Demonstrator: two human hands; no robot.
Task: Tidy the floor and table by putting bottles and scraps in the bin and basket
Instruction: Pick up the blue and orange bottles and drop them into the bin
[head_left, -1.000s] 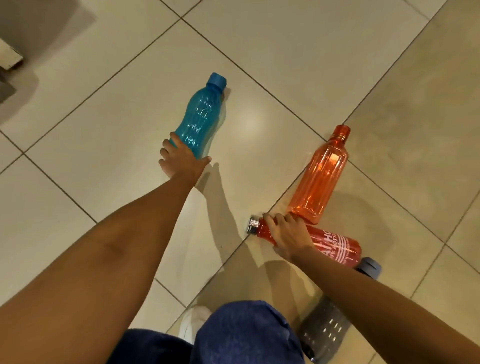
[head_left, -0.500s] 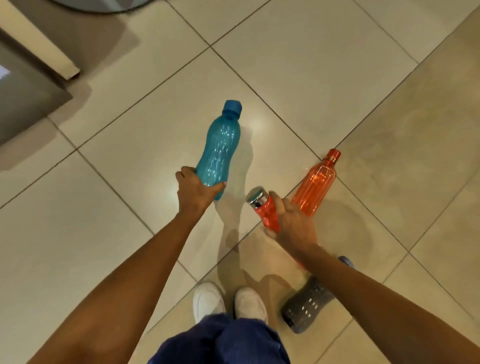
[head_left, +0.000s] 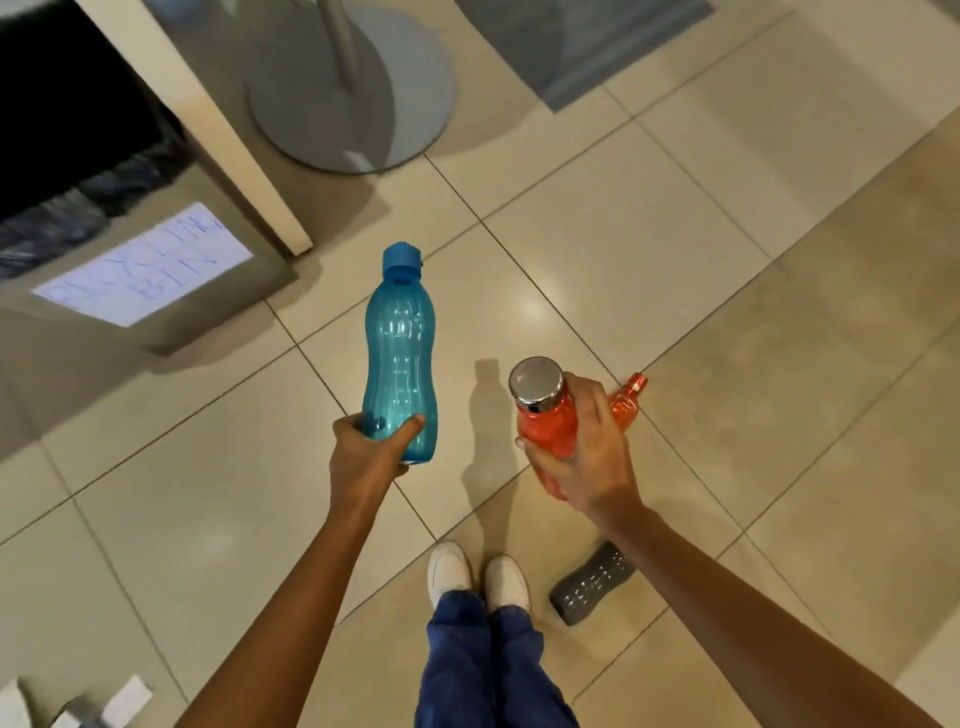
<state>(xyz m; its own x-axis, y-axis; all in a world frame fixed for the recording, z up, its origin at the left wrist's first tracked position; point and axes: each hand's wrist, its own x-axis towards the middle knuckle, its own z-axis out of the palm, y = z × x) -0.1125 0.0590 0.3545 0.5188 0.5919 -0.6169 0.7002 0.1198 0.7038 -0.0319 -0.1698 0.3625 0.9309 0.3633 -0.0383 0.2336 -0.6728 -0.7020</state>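
My left hand (head_left: 371, 449) grips the base of a blue plastic bottle (head_left: 400, 343), held up with its cap pointing away from me. My right hand (head_left: 587, 452) grips a red bottle with a silver cap (head_left: 543, 410), lifted off the floor. An orange bottle (head_left: 626, 397) lies on the tiles behind my right hand, mostly hidden by it. A grey bottle (head_left: 592, 582) lies on the floor beside my right shoe. A bin (head_left: 171, 312) with a black liner and a handwritten paper label stands at the left.
A white table leg (head_left: 208, 130) runs beside the bin. A round grey stand base (head_left: 353, 88) sits at the top centre and a grey mat (head_left: 582, 41) at the top right. White scraps (head_left: 124, 696) lie at the bottom left. My white shoes (head_left: 475, 574) stand below.
Both hands have lifted their bottles off the floor and I have stood up. The view has shifted so the bin, the stand base and the mat have come into sight.
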